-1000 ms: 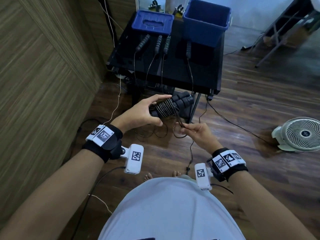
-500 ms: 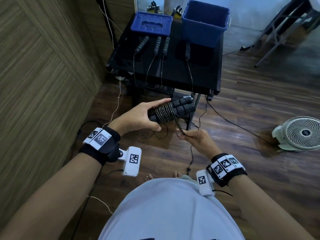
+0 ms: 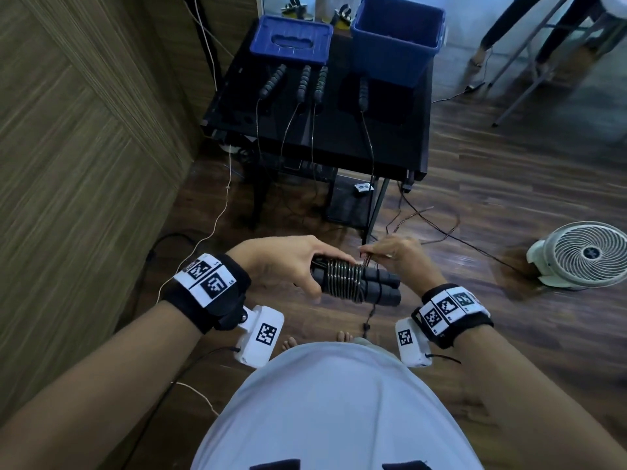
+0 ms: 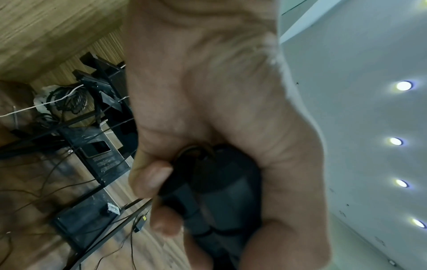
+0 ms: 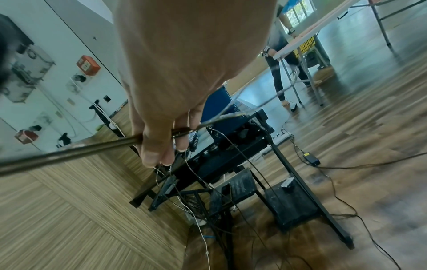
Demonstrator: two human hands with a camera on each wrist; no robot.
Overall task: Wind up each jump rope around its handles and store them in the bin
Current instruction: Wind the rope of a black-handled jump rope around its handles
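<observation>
Partly hidden handles (image 3: 359,283) behind fingers (image 3: 325,254)

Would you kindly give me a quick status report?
Left hand grips paired handles. Right hand pinches rope at the coil. Four handles wait on table. Bin unobstructed.

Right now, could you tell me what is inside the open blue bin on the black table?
Only the upper inner walls of the open blue bin and a dim patch low inside show. No rope is visible in it, but its front wall hides most of the bottom, so I cannot say whether it is empty.
</observation>
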